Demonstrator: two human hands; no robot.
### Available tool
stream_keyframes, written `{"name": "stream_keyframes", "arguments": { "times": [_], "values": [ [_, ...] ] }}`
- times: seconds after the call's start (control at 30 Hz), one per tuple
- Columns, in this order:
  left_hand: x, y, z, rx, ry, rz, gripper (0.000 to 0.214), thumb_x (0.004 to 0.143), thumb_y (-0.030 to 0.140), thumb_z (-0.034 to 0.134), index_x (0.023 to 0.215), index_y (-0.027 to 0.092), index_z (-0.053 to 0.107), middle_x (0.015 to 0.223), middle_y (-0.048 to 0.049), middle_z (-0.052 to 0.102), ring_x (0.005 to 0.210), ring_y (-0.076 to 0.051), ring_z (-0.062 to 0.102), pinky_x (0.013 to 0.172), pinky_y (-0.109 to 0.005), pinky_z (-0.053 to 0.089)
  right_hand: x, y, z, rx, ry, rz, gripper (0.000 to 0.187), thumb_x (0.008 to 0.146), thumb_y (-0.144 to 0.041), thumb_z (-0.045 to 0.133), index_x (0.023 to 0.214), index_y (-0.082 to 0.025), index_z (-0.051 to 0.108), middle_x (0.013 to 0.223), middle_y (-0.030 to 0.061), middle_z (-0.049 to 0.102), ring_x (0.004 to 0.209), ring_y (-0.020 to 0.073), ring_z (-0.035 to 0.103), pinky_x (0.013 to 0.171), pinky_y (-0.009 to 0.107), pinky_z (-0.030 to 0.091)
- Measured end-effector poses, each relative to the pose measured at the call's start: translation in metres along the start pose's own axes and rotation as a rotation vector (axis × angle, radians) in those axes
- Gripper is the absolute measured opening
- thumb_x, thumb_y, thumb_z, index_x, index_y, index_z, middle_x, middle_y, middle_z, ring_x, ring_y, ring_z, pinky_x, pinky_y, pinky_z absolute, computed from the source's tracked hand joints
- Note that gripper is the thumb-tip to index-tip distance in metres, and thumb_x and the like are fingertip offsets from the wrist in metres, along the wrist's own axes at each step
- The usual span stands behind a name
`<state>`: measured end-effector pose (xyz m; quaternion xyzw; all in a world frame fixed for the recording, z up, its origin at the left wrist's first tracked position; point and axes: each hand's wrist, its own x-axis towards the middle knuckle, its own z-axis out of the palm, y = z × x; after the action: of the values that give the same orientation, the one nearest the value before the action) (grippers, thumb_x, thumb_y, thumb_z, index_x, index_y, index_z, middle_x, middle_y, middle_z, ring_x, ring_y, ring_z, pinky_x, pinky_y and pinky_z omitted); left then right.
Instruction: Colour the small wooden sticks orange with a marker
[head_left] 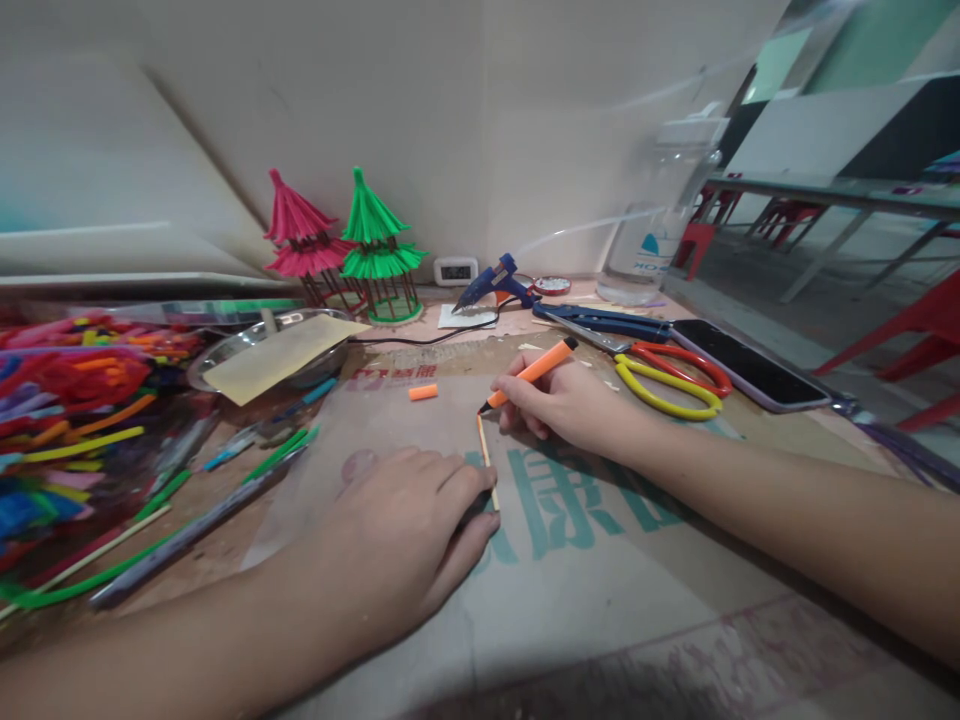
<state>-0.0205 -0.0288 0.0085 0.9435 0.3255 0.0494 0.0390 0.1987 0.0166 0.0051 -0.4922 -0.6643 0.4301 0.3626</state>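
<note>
My right hand (559, 400) grips an orange marker (538, 371), its dark tip touching the far end of a thin wooden stick (484, 445). That end of the stick is coloured orange; the rest is pale. The fingers of my left hand (420, 515) pinch the near end of the stick and hold it down on a plastic bag (585, 600) with green printed characters. An orange marker cap (423, 393) lies on the bag, beyond my left hand.
Pink (304, 235) and green pavilion models (379, 245) stand at the back beside a blue glue gun (491, 283). Scissors (667, 385), a phone (750, 362) and a clear bottle (649, 220) are at right. Bright pipe cleaners (82, 400) and a metal bowl (247, 340) fill the left.
</note>
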Motion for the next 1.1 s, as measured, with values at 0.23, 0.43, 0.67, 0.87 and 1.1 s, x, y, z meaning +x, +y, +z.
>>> {"name": "stream_keyframes", "arguments": {
  "times": [0.23,0.43,0.67,0.87,1.1],
  "values": [
    [-0.0014,0.0004,0.0006,-0.007,0.004,0.003,0.03,0.102,0.037,0.041,0.113,0.021,0.064,0.097,-0.0076,0.07,0.088,-0.031,0.066,0.077,-0.049,0.05,0.0007,0.0027,-0.0007,-0.019,0.005,-0.007,0.02,0.098,-0.034,0.051,0.082,-0.021,0.051,0.065,-0.0029,0.068,0.044,0.0085,0.049,0.048,0.023,0.04],
    [-0.0015,-0.001,0.0021,-0.017,0.02,0.008,0.03,0.103,0.038,0.04,0.113,0.022,0.063,0.097,-0.0067,0.07,0.088,-0.031,0.066,0.077,-0.05,0.051,0.001,0.0052,-0.0014,-0.033,-0.01,-0.006,0.021,0.097,-0.034,0.052,0.081,-0.022,0.053,0.059,-0.0041,0.066,0.045,0.0101,0.053,0.049,0.023,0.043],
    [-0.0017,-0.0007,0.0012,-0.017,0.055,0.037,0.029,0.103,0.036,0.041,0.11,0.02,0.064,0.096,-0.008,0.07,0.087,-0.031,0.066,0.077,-0.049,0.052,0.001,0.0041,0.0008,0.017,0.006,0.005,0.018,0.096,-0.032,0.053,0.081,-0.022,0.053,0.061,-0.004,0.068,0.042,0.0084,0.048,0.045,0.021,0.039],
    [-0.0028,-0.0001,0.0013,-0.022,0.085,0.035,0.026,0.102,0.034,0.042,0.11,0.021,0.064,0.094,-0.0072,0.071,0.085,-0.031,0.066,0.075,-0.048,0.052,0.0005,0.0023,0.0017,0.036,0.031,0.03,0.018,0.095,-0.031,0.053,0.08,-0.022,0.052,0.057,-0.0043,0.064,0.043,0.009,0.048,0.044,0.02,0.037],
    [-0.0043,0.0001,0.0015,-0.037,0.076,0.023,0.023,0.1,0.032,0.046,0.109,0.02,0.064,0.094,-0.0078,0.071,0.084,-0.031,0.066,0.075,-0.047,0.052,0.0002,-0.0009,0.0017,0.06,0.024,0.048,0.013,0.095,-0.03,0.054,0.085,-0.021,0.055,0.058,-0.0046,0.063,0.044,0.0084,0.047,0.044,0.02,0.038]
  ]
}}
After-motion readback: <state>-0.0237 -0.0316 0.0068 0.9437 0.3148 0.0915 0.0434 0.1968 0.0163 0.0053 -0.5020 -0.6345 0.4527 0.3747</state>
